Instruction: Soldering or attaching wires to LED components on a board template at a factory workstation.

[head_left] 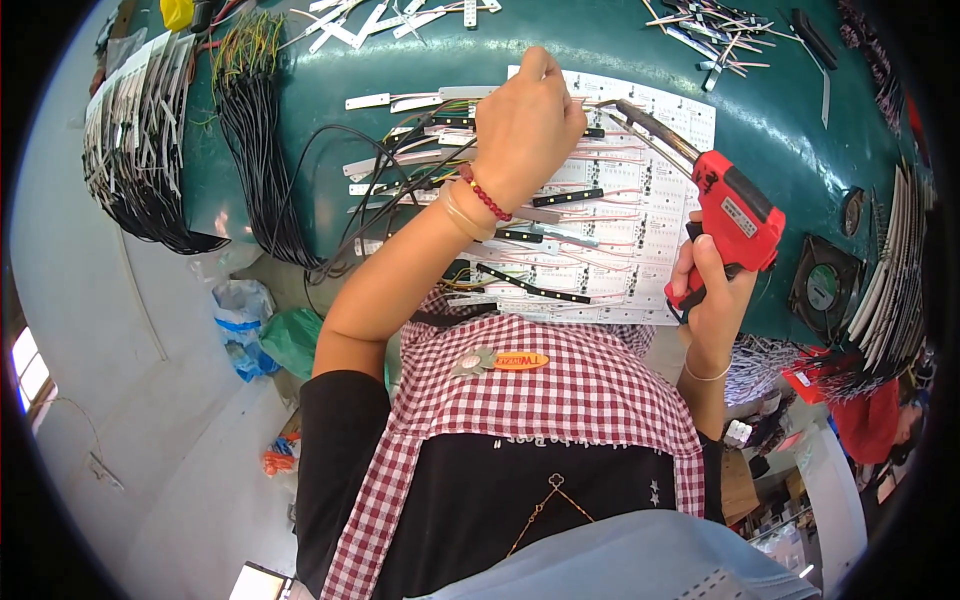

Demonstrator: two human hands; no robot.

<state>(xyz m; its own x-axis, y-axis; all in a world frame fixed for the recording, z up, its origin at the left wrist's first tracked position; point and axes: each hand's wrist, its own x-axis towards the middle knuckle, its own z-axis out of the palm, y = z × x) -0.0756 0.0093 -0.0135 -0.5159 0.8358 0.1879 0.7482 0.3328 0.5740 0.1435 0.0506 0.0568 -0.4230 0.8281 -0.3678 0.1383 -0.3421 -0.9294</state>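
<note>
My right hand (715, 300) is wrapped round the grip of a red and black soldering gun (738, 212). Its long metal tip points left and reaches close to my left hand (528, 125), over the far part of a white circuit board panel (655, 285). The fingers of my left hand are closed; whatever they pinch is hidden, though thin wires run beside them. Under and around that hand lie rows of short white and black LED strips (568, 198) with thin red and white wires, spread across the panel. Black cables (385, 150) trail leftward from the strips.
A bundle of black cables with yellow-green ends (250, 120) hangs over the green table's (410, 60) left side, beside stacked strips (135, 130). Loose strips (715, 35) lie at the far right. A black fan (828, 283) and more wired strips (892, 270) sit at the right edge.
</note>
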